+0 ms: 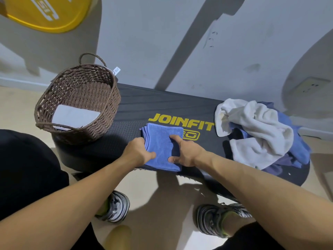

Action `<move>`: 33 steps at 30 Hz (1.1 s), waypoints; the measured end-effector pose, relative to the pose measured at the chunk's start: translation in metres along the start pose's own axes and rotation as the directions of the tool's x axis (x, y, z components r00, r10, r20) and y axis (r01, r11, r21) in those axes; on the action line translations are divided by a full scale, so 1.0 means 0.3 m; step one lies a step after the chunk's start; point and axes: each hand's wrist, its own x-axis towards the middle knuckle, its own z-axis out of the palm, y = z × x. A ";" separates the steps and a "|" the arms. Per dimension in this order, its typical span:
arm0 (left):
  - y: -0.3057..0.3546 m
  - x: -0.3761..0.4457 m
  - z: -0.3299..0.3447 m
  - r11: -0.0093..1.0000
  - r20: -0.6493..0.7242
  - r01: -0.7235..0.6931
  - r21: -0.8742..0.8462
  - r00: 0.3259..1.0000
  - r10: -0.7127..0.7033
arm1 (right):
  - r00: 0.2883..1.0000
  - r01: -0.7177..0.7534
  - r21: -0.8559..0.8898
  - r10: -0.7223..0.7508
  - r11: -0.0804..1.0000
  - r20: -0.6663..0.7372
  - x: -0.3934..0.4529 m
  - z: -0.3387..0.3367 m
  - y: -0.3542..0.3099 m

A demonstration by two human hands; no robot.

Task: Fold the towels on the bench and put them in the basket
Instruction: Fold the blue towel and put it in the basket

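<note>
Both hands' fingers grip the folded blue towel (162,147) on the bench (133,109): left hand (139,150) and right hand (185,152) at opposite edges, likely keeping folds together for the basket (108,109) beyond the left fingers.

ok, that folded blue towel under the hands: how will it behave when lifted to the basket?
The folded blue towel is soft layered cloth, so it will probably sag and may unfold unless supported at both sides. It looks light. The left hand and right hand grip opposite edges, which should help.
</note>
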 end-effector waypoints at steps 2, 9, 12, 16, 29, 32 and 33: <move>0.016 0.003 -0.010 0.997 -0.055 -0.038 -0.072 0.998 0.034 | 0.999 -0.032 -0.113 0.034 0.993 0.013 -0.007 -0.043 -0.014; 0.125 -0.037 -0.090 0.831 -0.252 -0.545 -0.114 0.825 0.506 | 0.878 0.237 -0.019 -0.222 0.971 -0.423 -0.075 -0.228 -0.087; 0.179 -0.070 -0.110 0.727 -0.237 -0.678 -0.103 0.727 0.644 | 0.869 0.177 -0.239 -0.266 0.955 -0.418 -0.105 -0.272 -0.096; 0.217 -0.083 -0.127 0.670 -0.199 -0.714 -0.204 0.700 0.686 | 0.972 0.095 -0.249 -0.145 0.964 -0.187 -0.140 -0.322 -0.045; 0.038 0.017 0.078 0.918 -0.200 -0.211 -0.335 0.968 0.149 | 0.888 -0.301 0.393 0.406 0.869 -0.218 -0.104 -0.133 0.295; 0.071 -0.028 0.112 0.876 -0.268 -0.466 -0.126 0.866 0.422 | 0.853 -0.281 0.289 0.376 0.915 -0.362 -0.122 -0.112 0.299; 0.087 -0.043 0.127 0.833 -0.258 -0.549 -0.067 0.816 0.518 | 0.858 -0.215 0.309 0.331 0.926 -0.393 -0.128 -0.112 0.281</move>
